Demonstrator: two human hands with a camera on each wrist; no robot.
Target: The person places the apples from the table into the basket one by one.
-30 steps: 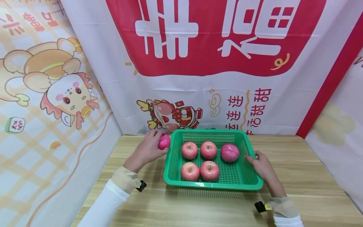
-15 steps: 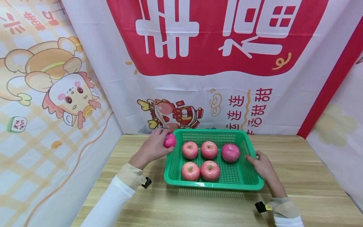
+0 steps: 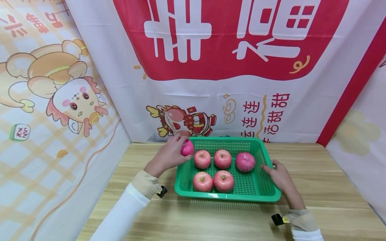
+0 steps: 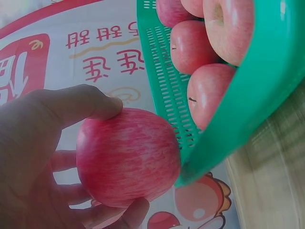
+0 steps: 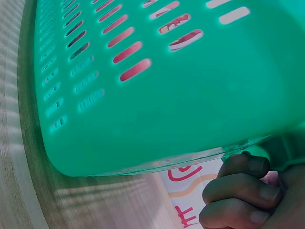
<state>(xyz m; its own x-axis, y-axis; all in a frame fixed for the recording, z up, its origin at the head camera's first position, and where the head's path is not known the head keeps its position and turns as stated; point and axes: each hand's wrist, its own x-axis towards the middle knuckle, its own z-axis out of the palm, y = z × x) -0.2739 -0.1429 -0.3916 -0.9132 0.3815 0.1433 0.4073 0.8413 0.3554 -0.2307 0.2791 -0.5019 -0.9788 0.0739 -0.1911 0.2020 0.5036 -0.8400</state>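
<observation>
My left hand (image 3: pixel 170 154) grips a deep pink apple (image 4: pixel 128 157), thumb on one side and fingers curled round the other. In the head view that apple overlaps the back left corner of a green plastic basket (image 3: pixel 226 196). My right hand (image 3: pixel 278 176) holds the basket's right rim, thumb over the edge; in the right wrist view its fingers (image 5: pixel 240 191) curl beneath the rim. Several apples lie in the basket: two pink ones at the back, two pink ones (image 3: pixel 223 181) at the front, and a darker purplish-pink one (image 3: pixel 245 162) at the right.
The basket stands on a light wood-grain table (image 3: pixel 156 221). Close behind rises a white and red printed cloth backdrop (image 3: pixel 223 70). A patterned cloth wall (image 3: pixel 60 160) borders the left side, and another pale one the right.
My left hand has carried its apple rightward, from outside the basket's left rim to over its back left corner. The right hand keeps its hold on the rim.
</observation>
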